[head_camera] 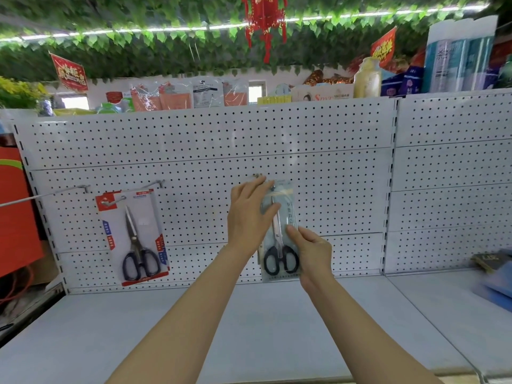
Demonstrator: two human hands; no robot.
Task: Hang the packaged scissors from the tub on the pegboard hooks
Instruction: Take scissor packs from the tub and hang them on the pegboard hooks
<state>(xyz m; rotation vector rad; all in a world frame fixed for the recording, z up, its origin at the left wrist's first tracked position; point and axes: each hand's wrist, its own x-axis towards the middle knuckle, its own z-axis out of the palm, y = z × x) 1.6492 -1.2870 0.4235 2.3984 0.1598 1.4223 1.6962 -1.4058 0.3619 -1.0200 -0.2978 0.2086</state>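
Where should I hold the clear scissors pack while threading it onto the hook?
Hold the clear scissors pack by its flat side edges, coming from the front. It hangs upright with the handles down, so the right hand steadies the lower right edge, while the left hand guides the top, probably its hang hole, onto the hook.

Green leaf garlands (155,48) hang overhead with a light strip (133,30) running through them. A red ornament (264,20) dangles at the middle, and red signs (70,72) hang to either side. Packets (177,95), a pale bottle (367,79) and tall rolls (460,56) stand along the top. An orange panel (15,209) stands at far left. Something blue, too blurred to name, lies on the shelf (249,328) at far right.
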